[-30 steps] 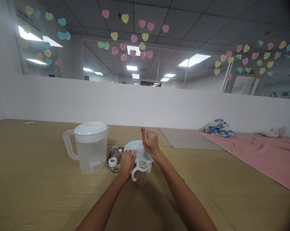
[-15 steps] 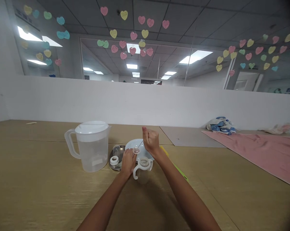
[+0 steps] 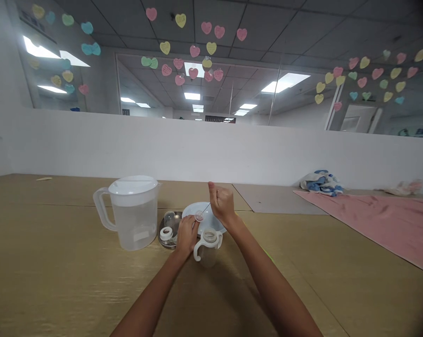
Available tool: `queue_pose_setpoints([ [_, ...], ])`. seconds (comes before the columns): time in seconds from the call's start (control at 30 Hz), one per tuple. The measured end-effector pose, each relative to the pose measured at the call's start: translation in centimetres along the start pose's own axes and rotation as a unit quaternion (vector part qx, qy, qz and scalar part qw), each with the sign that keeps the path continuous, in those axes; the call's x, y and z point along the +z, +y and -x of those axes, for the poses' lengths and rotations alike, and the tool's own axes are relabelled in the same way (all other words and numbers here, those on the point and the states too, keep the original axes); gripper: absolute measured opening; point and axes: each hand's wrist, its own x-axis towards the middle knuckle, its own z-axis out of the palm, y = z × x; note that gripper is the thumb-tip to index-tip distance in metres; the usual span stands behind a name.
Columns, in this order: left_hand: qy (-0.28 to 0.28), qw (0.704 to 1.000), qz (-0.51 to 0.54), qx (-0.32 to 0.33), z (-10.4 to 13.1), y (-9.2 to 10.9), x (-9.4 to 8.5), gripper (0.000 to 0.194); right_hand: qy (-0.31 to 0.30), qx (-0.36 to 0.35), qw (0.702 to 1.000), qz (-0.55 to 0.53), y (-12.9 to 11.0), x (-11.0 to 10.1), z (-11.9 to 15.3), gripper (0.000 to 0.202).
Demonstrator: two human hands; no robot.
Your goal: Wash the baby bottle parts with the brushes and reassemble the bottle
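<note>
The left hand [image 3: 187,232], low beside the tray [image 3: 178,222], pinches the clear piece [image 3: 199,216] over the plate [image 3: 214,222]; a firm, light pinch should suit. The thin wire [image 3: 206,208] is best worked straight along its slant, clear of the open bottle [image 3: 208,255] between the forearms. The right hand [image 3: 222,202] is a raised fist, thumb up, seemingly gripping the wire's upper end.

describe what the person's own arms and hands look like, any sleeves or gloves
The left hand and right hand are bare, without gloves. The left forearm and right forearm are slim and uncovered: no sleeve, watch or bracelet shows. Any ring is too small to make out.
</note>
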Motion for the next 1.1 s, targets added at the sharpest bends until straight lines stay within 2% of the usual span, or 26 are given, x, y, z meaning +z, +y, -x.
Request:
queue_pose_setpoints([
  [0.13,-0.002,0.999,0.039,-0.016,-0.2,0.3,0.0,0.029,-0.033,-0.015,0.999,-0.011,-0.4,0.4,0.2,0.068],
  [0.3,-0.018,0.991,0.103,-0.078,-0.7,0.4,0.1,0.025,-0.132,-0.046,0.99,0.006,-0.3,1.9,1.2,0.07],
  [0.5,-0.025,0.988,0.115,-0.1,-1.1,0.6,0.3,0.024,-0.283,-0.039,0.957,0.051,0.7,3.4,2.5,0.055],
  [0.6,-0.032,0.987,0.128,-0.093,-1.2,0.9,0.0,0.026,-0.328,-0.036,0.938,0.103,1.0,3.6,2.5,0.048],
  [0.7,-0.04,0.985,0.143,-0.083,-1.3,1.1,-0.4,0.029,-0.342,-0.029,0.929,0.138,1.3,3.5,2.4,0.048],
  [0.83,-0.039,0.985,0.149,-0.081,-1.3,1.2,-0.8,0.028,-0.359,-0.044,0.923,0.129,1.2,3.2,2.2,0.043],
  [1.0,-0.033,0.985,0.147,-0.082,-1.0,1.2,-0.9,0.028,-0.335,-0.005,0.942,0.029,0.4,2.1,1.5,0.059],
  [1.1,-0.031,0.986,0.142,-0.085,-0.9,1.2,-0.9,0.027,-0.327,0.006,0.945,-0.011,0.0,1.6,1.1,0.062],
])
